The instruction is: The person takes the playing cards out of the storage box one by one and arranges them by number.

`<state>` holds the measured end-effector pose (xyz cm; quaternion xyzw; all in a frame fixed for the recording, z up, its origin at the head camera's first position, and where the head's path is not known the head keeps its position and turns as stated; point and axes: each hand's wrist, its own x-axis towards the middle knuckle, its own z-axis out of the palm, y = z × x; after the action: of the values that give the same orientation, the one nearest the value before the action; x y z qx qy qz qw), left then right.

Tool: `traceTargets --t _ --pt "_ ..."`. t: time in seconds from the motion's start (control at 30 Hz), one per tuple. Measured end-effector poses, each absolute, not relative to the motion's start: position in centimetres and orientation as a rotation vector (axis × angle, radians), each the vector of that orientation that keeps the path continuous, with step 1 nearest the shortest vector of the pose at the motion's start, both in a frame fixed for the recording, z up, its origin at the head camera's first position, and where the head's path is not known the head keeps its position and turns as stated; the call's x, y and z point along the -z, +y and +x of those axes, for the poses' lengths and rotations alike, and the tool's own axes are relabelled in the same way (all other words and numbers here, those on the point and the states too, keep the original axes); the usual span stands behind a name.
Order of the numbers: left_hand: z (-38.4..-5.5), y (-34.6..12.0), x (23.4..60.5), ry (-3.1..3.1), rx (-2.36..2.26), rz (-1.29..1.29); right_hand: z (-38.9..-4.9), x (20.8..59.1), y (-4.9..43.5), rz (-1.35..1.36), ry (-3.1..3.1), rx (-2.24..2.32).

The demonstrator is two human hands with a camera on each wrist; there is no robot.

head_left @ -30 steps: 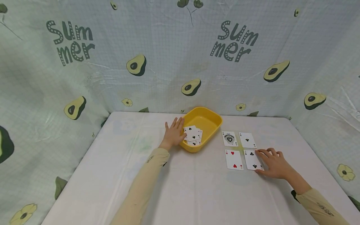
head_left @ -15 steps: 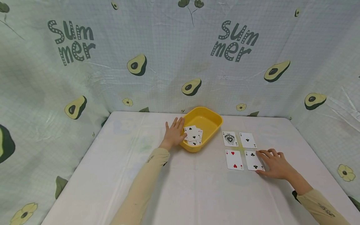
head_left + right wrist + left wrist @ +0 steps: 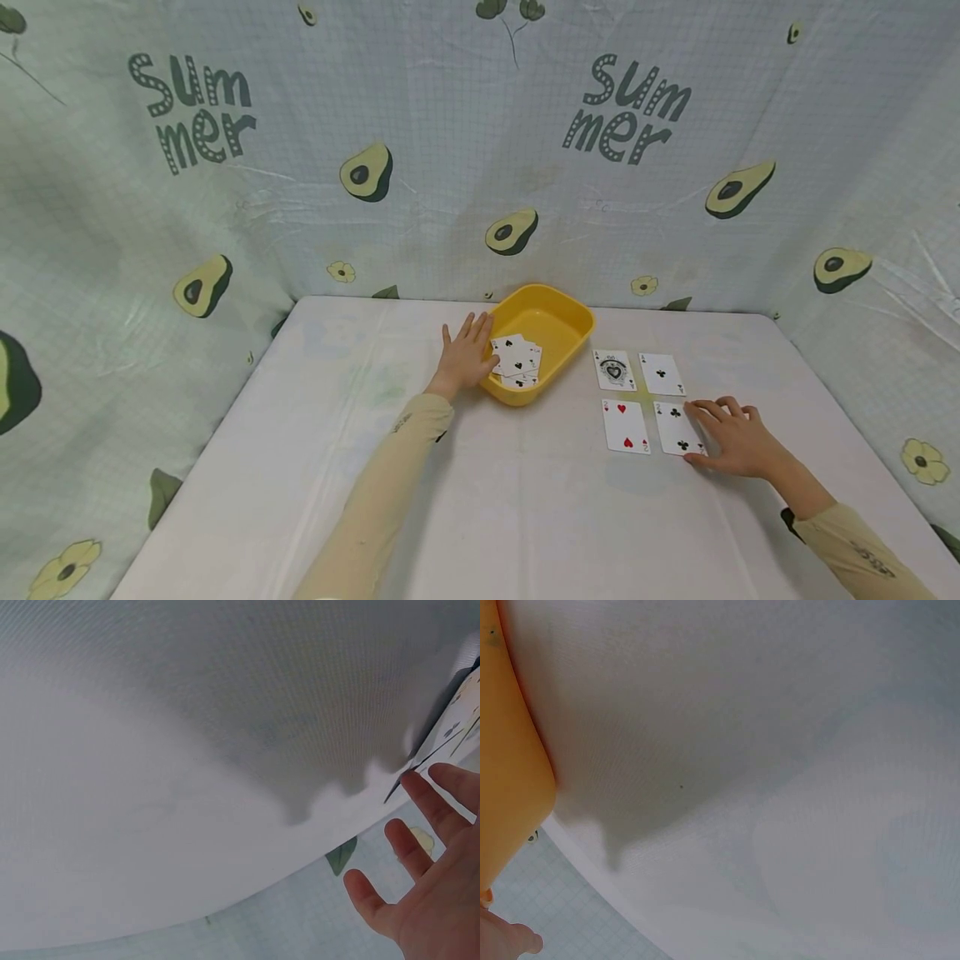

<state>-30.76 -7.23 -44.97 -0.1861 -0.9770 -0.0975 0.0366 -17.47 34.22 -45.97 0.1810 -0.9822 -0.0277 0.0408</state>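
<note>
My left hand (image 3: 462, 358) rests on the left rim of a yellow plastic tub (image 3: 558, 342), its fingers straight and its thumb over the edge. Several loose playing cards (image 3: 517, 356), spades among them, lie face up inside. On the right, my right hand (image 3: 738, 439) holds the two of clubs (image 3: 671, 429) flat on the table by its right corners, thumb at the near one and index finger at the far one. Beside it lies the two of hearts (image 3: 626, 426). Behind these lie the ace of clubs (image 3: 661, 374) and an ornate ace (image 3: 613, 370).
A white cloth covers the table (image 3: 525, 517). An avocado-print curtain (image 3: 450, 150) hangs behind it and along both sides. The tub stands near the table's back edge.
The two of clubs and my right hand have shifted very slightly to the right, leaving a little more gap beside the two of hearts. My left hand stays on the tub.
</note>
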Motion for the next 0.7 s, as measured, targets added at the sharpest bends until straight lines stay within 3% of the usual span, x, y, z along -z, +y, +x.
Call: traceTargets --t 0.7 --pt "-30.7 -7.3 44.8 -2.998 0.306 -0.574 -20.2 43.3 30.1 0.636 -2.988 -0.007"
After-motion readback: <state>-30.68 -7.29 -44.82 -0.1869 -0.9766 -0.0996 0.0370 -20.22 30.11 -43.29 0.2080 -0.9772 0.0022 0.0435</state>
